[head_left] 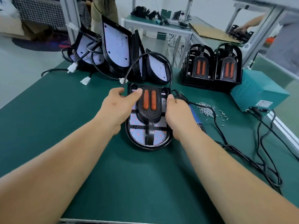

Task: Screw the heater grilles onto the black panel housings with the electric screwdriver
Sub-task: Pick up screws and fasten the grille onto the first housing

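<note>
1. Step in hand, as I read it: seating the grille (149, 109) on the panel housing (148, 147) before any screw goes in. The housing lies flat mid-desk (129, 175), rounded end toward the person, with the grille on top toward its far end.
2. Left grip (118, 104): fingers curled round the far-left corner of the housing, thumb laid on the grille's top edge. A pinch, not a flat press.
3. Right grip (176, 113): thumb on the housing's right rim. The fingers are hidden, so I cannot tell how far closed it is.
4. The electric screwdriver (195, 113), with a blue body, sits just beside and partly under the right grip. Cannot tell whether it is held or lying on the desk.
5. To do it well: square the grille's feet over the housing's screw bosses on both sides, and press down evenly until it stops rocking.
6. The housing's cable (153, 53) loops up behind. Keep it outside the grille frame so nothing gets trapped.
7. Keep the left grip holding the pair together while the right fetches a screw from the loose pile of screws (205, 109) nearby.
8. Drive the screwdriver upright. A tilt risks a cross-thread in the plastic.
9. Spare grilles (200, 67) are stacked at the far right, and leaning housings (116, 49) stand at the far left.
</note>
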Motion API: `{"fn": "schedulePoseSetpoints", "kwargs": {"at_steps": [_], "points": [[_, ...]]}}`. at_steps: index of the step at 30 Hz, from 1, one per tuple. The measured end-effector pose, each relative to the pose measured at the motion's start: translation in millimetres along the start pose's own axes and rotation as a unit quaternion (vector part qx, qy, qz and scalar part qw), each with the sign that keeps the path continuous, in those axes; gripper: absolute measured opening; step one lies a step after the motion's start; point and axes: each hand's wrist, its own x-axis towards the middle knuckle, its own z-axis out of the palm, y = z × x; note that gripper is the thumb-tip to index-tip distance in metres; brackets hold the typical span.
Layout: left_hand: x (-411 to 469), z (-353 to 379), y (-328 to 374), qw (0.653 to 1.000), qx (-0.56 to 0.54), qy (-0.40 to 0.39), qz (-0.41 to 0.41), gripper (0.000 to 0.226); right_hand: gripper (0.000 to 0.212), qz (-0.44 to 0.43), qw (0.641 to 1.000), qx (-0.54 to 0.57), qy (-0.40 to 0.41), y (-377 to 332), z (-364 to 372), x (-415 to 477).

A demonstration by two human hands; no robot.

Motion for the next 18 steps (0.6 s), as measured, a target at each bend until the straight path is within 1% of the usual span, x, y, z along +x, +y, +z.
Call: {"fn": "schedulePoseSetpoints", "kwargs": {"at_steps": [1,2,4,7,8,10,12,14,15,17,18], "points": [[-4.7,2.2,-0.4,1.000,-0.004,-0.022,-0.012,0.105,0.046,-0.007,1.000,0.005,0.004,1.5,0.0,1.1],[-8.6,5.4,-1.0,0.998,-0.015,-0.052,-0.020,0.104,0.047,-0.012,1.000,0.018,0.005,2.7,0.4,1.1],[-13.4,11.9,-2.6,0.994,-0.042,-0.095,-0.019,0.090,0.047,-0.013,0.999,0.041,0.007,4.3,1.2,0.5],[-14.8,15.8,-6.3,0.992,-0.073,-0.102,-0.008,0.079,0.047,-0.003,0.998,0.066,0.008,5.9,2.2,-1.9],[-14.7,16.1,-8.1,0.991,-0.085,-0.101,0.002,0.072,0.045,-0.003,0.997,0.079,0.004,6.6,2.7,-4.1],[-17.3,15.8,-9.4,0.990,-0.092,-0.102,0.027,0.058,0.037,-0.024,0.995,0.095,0.008,10.0,4.3,-8.5],[-19.7,16.0,-8.8,0.990,-0.082,-0.106,0.044,0.054,0.024,-0.046,0.993,0.110,0.027,12.6,5.8,-11.5],[-19.8,17.0,-6.6,0.990,-0.076,-0.112,0.043,0.053,0.020,-0.046,0.992,0.114,0.037,12.1,5.5,-14.3],[-19.6,17.2,-5.8,0.990,-0.075,-0.117,0.038,0.052,0.021,-0.039,0.992,0.114,0.029,12.1,5.1,-14.7],[-20.1,17.2,-5.7,0.989,-0.075,-0.129,0.014,0.052,0.032,-0.013,0.996,0.092,-0.016,11.0,0.8,-14.6],[-20.9,16.4,-6.6,0.989,-0.075,-0.131,-0.004,0.055,0.037,-0.012,0.998,0.041,-0.044,9.9,-4.2,-14.8]]}}
